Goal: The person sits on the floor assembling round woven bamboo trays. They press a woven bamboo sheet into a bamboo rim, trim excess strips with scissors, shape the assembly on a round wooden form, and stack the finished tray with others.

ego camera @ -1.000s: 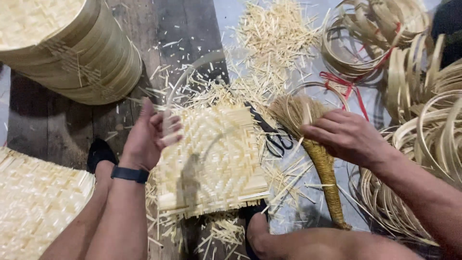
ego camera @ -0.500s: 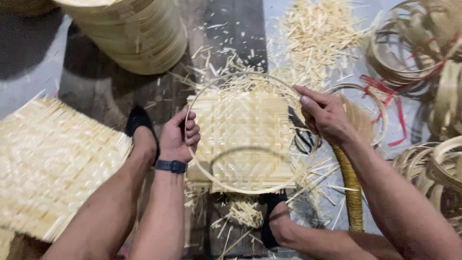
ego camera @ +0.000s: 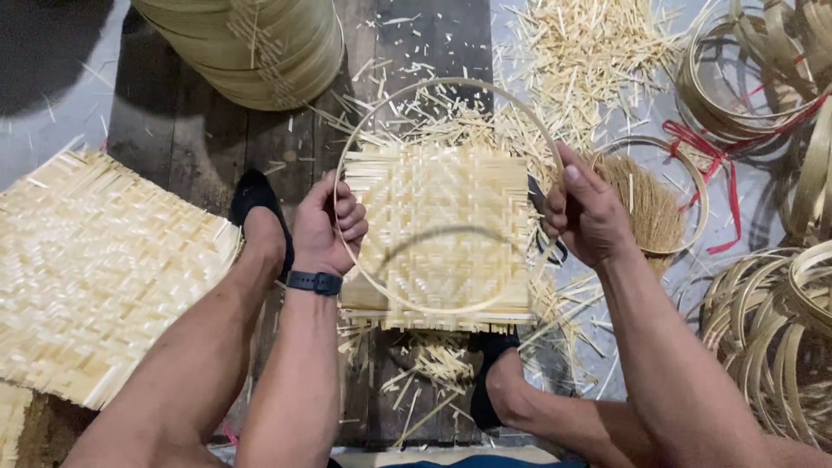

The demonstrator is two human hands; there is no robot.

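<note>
Two hands hold one thin bamboo hoop [ego camera: 451, 82], and that hoop hangs flat over the square woven mat [ego camera: 438, 225] lying on the dark floor planks [ego camera: 191, 139] between your feet. Your left hand [ego camera: 325, 230] has its fingers curled shut around the hoop's left side, wrist in a dark band; your right hand [ego camera: 589, 212] pinches the right side, thumb on top and fingers clenched beneath. The ring spans from one hand to the other, so neither hand is nearer: each sits at an opposite end of its width, with the mat directly below and its corners reaching out to or just past the ring, which casts a curved shadow across the weave. The mat's edges run square to your body, its near edge fraying into loose strip ends. Around it lie scattered bamboo offcuts [ego camera: 581, 43]. A larger woven sheet [ego camera: 95, 269] rests well to your left, a stack of round bamboo frames [ego camera: 260, 48] stands beyond it, a small hand broom [ego camera: 646, 204] lies just right of your right hand, and coils of spare hoops [ego camera: 763, 329] pile up at the far right.
</note>
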